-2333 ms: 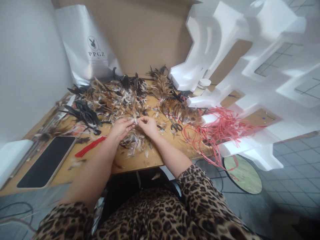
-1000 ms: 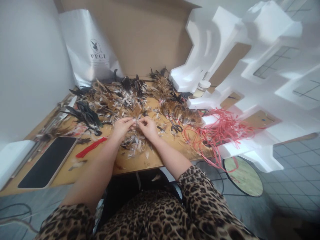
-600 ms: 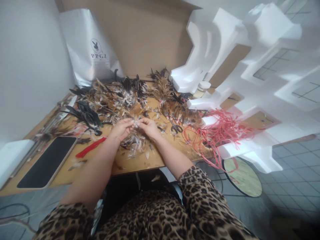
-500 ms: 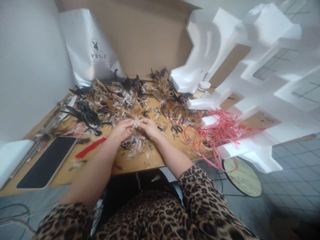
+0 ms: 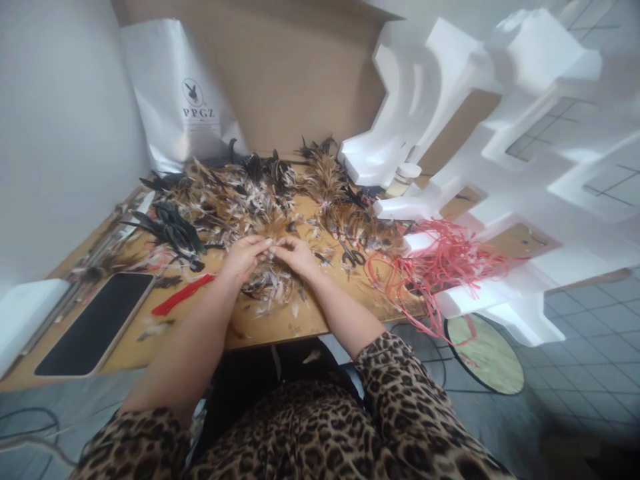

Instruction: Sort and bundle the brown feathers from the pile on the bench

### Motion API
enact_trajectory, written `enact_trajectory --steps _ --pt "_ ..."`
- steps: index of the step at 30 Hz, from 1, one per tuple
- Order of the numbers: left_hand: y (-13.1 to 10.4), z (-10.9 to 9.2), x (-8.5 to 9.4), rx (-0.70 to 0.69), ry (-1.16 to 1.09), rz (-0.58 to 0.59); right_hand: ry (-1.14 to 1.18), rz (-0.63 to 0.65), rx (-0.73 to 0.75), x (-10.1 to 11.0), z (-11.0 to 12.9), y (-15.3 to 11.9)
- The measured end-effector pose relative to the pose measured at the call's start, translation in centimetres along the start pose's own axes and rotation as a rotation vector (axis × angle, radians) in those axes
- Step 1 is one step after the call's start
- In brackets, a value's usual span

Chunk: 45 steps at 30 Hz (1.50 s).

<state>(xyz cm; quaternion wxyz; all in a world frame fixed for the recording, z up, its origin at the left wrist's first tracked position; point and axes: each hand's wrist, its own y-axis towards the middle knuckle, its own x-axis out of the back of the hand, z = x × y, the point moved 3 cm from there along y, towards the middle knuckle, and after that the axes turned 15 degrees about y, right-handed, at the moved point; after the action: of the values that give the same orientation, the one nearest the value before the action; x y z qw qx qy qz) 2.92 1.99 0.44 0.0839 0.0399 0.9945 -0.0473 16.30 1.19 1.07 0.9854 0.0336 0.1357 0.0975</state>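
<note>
My left hand [image 5: 246,258] and my right hand [image 5: 295,257] meet over the front middle of the table, fingertips pinched together. Between them they hold a small bunch of brown feathers [image 5: 274,225], its tips fanning away from me; the fingers hide its base. Loose brown and whitish feathers [image 5: 270,288] lie on the table just below my hands. Behind them spreads a large heap of brown and black feathers [image 5: 215,193]. A bundle of dark feathers [image 5: 173,230] rests to the left, and a row of brown feather bunches [image 5: 357,227] to the right.
Black-handled scissors [image 5: 353,255] lie right of my hands. Pink-red ribbon strands [image 5: 445,257] tangle over white foam pieces [image 5: 500,173]. On the left are a red tassel-like strip [image 5: 183,295], a phone [image 5: 95,325] and a silver bag [image 5: 175,100]. A lidded jar [image 5: 404,179] stands behind.
My fingers have shifted slightly at the base of the feather bunch, the left fingertips now closer over it. The other things on the table lie as before.
</note>
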Motion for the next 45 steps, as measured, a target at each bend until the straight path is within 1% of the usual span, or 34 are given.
enact_trajectory --steps 3,8,10,12,17,19,20,21,22,24,25,27,29,30,32,34,36,39,42,45 --pt "-0.1 0.0 -0.3 0.010 -0.001 0.009 -0.014 -0.025 0.026 0.0 0.0 0.1" --pt "-0.3 -0.1 -0.6 0.056 -0.042 0.024 -0.094 -0.024 0.008 0.2 -0.3 0.2" --pt "-0.3 -0.1 -0.4 0.066 -0.057 0.002 -0.149 -0.013 0.008 0.2 -0.2 0.1" --pt "-0.2 -0.1 -0.2 0.095 -0.105 0.002 -0.166 0.027 -0.010 0.2 0.0 0.0" --pt "-0.2 0.4 -0.1 0.313 -0.297 0.112 -0.021 0.167 -0.094 0.1 -0.5 -0.1" --pt "0.0 0.3 0.1 0.331 -0.340 0.105 0.027 0.192 -0.131 0.3 -0.8 0.1" --pt "0.1 0.3 0.3 0.319 -0.359 0.098 0.041 0.181 -0.139 0.5 -0.8 0.3" --pt "0.2 0.1 0.6 0.293 -0.381 0.067 0.046 0.153 -0.132 0.8 -0.7 0.5" --pt "0.3 0.0 0.8 0.280 -0.403 0.060 0.036 0.112 -0.106 1.3 -0.3 0.7" --pt "0.4 -0.2 1.2 0.256 -0.424 0.036 -0.020 0.000 -0.004 2.7 0.8 1.1" --pt "0.5 -0.3 1.3 0.255 -0.426 0.029 -0.077 -0.058 0.076 3.7 1.6 1.1" --pt "0.5 -0.4 1.5 0.257 -0.420 0.018 -0.160 -0.206 0.179 6.4 3.1 1.0" --pt "0.5 -0.3 1.4 0.257 -0.406 0.033 -0.215 -0.389 0.231 9.6 4.3 0.3" --pt "0.5 -0.3 1.3 0.252 -0.393 0.040 -0.250 -0.460 0.253 11.2 4.9 -0.3" --pt "0.5 -0.2 1.2 0.236 -0.354 0.054 -0.353 -0.563 0.283 14.3 5.7 -1.4" --pt "0.6 -0.1 1.1 0.217 -0.313 0.060 -0.442 -0.664 0.272 16.9 6.1 -2.4" --pt "0.7 0.0 1.1 0.205 -0.284 0.054 -0.543 -0.710 0.217 18.9 5.9 -3.0" --pt "0.6 -0.1 1.2 0.198 -0.265 0.028 -0.723 -0.709 0.135 20.6 5.1 -3.2" --pt "0.5 -0.4 1.3 0.199 -0.258 -0.004 -0.861 -0.706 0.051 21.3 4.2 -3.0" --pt "0.5 -0.6 1.5 0.192 -0.269 -0.029 -0.947 -0.729 -0.004 21.4 4.0 -3.0"
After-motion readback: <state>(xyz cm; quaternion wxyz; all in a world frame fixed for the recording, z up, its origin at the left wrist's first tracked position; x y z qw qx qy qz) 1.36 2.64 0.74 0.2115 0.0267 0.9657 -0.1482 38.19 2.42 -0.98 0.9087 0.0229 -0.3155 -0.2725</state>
